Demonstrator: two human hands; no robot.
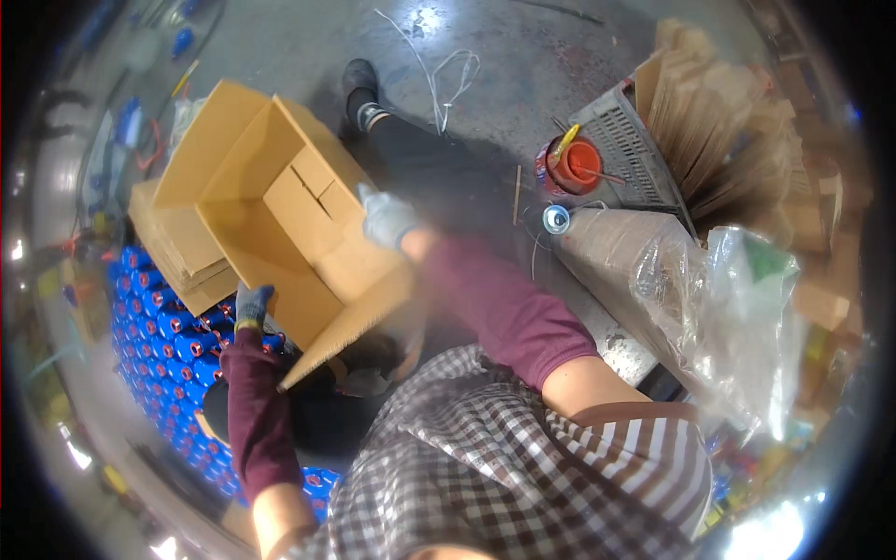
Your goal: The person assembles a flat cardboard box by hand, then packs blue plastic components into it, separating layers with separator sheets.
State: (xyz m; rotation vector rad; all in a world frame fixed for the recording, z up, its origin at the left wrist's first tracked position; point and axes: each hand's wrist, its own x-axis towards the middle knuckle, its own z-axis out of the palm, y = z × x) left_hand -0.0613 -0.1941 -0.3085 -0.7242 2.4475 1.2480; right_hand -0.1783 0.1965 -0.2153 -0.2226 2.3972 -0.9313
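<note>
An opened cardboard box [322,219] is held tilted in front of me, its mouth facing up toward me and its flaps folded out. My left hand [252,306], in a grey-blue glove, grips the near left wall at the rim. On the opposite side my right hand [387,219], in a pale glove, clasps the right wall's edge. Inside the box only the bare bottom flaps show. Below and left of the left hand lie several blue cylindrical parts [173,350] with red centres, packed in rows.
Flat cardboard [187,252] lies behind the box at left. To the right stand a red paint pot [579,166] with a yellow-handled brush, a grey plastic crate [635,140] holding stacked cardboard sheets [714,112], and a plastic-wrapped roll [635,271]. White cord [443,89] lies on the floor.
</note>
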